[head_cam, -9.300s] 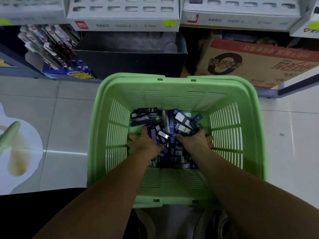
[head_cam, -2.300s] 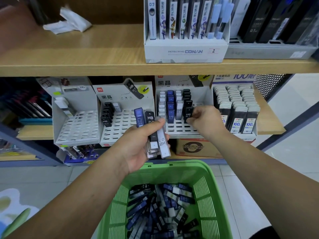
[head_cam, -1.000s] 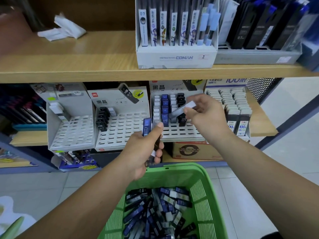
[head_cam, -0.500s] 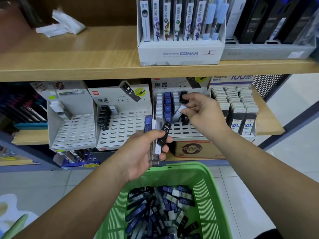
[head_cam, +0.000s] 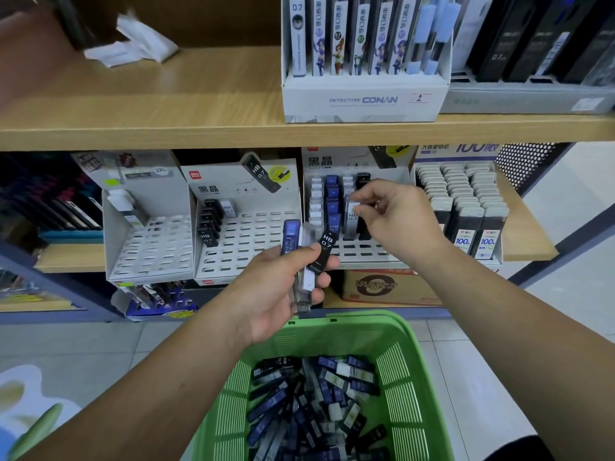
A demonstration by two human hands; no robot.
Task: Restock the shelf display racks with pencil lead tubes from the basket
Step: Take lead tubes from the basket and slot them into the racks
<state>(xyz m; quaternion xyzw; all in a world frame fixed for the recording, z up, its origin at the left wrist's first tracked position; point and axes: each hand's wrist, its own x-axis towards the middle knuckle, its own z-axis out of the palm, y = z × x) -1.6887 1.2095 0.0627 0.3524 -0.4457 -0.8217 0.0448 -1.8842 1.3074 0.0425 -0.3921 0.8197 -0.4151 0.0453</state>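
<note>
My left hand (head_cam: 266, 294) grips a small bundle of pencil lead tubes (head_cam: 301, 257), blue, clear and black, above the green basket (head_cam: 402, 357). Several more loose tubes (head_cam: 312, 404) lie in the basket. My right hand (head_cam: 399, 221) is at the white slotted display rack (head_cam: 359, 252) on the lower shelf. Its thumb and fingertips pinch a grey tube (head_cam: 351, 219) that stands in the third column, between the blue and black columns. The middle rack (head_cam: 253, 241) holds one short column of black tubes. The left rack (head_cam: 149, 247) is almost bare.
A full rack of "100" lead boxes (head_cam: 466, 207) stands right of my right hand. The wooden upper shelf carries a Conan pen box (head_cam: 362, 98) and crumpled white paper (head_cam: 133, 48). A cardboard box (head_cam: 382, 287) sits under the lower shelf, just behind the basket.
My right hand has brought the grey tube from a slant above the rack down upright into the third column. My left hand keeps its bundle in about the same place.
</note>
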